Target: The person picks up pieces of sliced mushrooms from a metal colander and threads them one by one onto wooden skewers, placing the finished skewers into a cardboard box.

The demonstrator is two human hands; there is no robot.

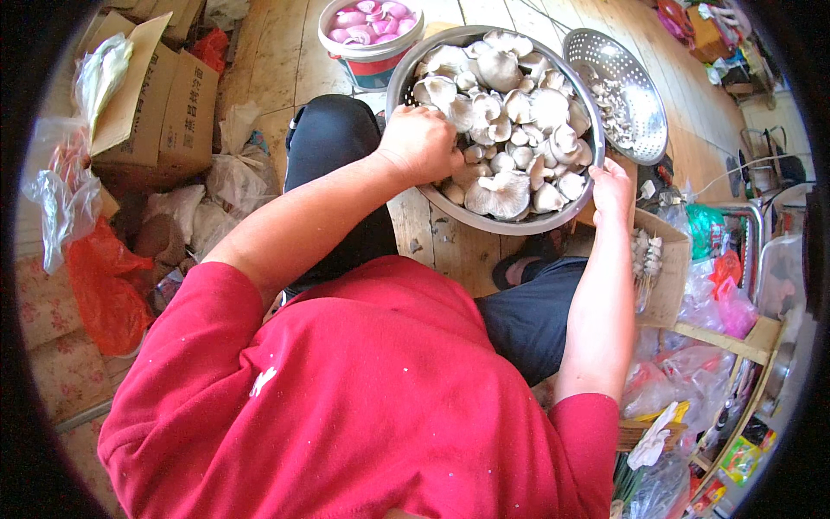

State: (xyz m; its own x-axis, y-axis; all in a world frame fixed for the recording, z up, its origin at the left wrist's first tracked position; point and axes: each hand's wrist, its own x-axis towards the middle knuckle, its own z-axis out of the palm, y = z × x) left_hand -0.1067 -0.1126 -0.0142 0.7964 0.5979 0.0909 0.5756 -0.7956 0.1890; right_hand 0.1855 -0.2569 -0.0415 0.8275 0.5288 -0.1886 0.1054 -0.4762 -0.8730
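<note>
A round stainless-steel bowl [502, 225], heaped with grey-white oyster mushrooms [512, 123], is in front of me above the plank floor. My left hand [421, 144] is curled over its left rim, knuckles up, with the thumb beside the mushrooms. Its fingertips are hidden. At the opposite side, my right hand [611, 188] grips the rim with fingertips on the edge. Just beyond the bowl to the right, a perforated steel colander [642, 97] tilts and holds small mushroom pieces [613, 110].
A bucket [376, 61] of peeled red onions [373, 23] stands beyond my knee. Leftward are a cardboard box [159, 117] and a red plastic bag [107, 285]. To the right, another box [668, 279] holds skewered pieces [646, 253], beside a wooden shelf [726, 340] with plastic bags.
</note>
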